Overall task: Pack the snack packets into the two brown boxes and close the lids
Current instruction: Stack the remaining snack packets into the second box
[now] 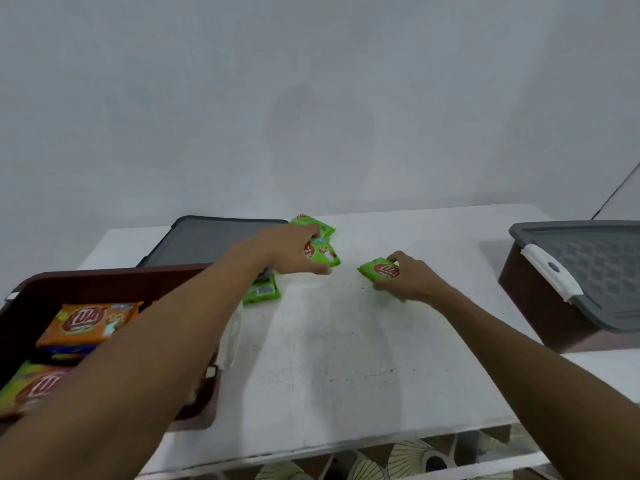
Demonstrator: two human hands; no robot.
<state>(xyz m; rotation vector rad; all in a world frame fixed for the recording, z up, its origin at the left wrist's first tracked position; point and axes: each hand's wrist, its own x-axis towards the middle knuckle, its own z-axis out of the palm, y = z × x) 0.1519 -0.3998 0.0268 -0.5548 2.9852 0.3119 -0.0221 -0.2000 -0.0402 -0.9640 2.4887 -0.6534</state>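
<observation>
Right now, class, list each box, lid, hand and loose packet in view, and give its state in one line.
Left brown box: open, packets inside.
Detached lid: flat on the table.
Right brown box: fitted lid on top.
Left hand: grips green packets.
Right hand: grips green packet.
Loose packet: lying on the table.

White bench, scuffed and flecked with dark specks. Bears an open brown box at the near left, with a grey lid lying flat just behind it. Carries a closed brown box at the right edge. Between them, four green packets:
- far packet
- middle packet, touching it, gripped by the left hand
- near packet, beside the open box
- right packet, set apart, gripped by the right hand
</observation>
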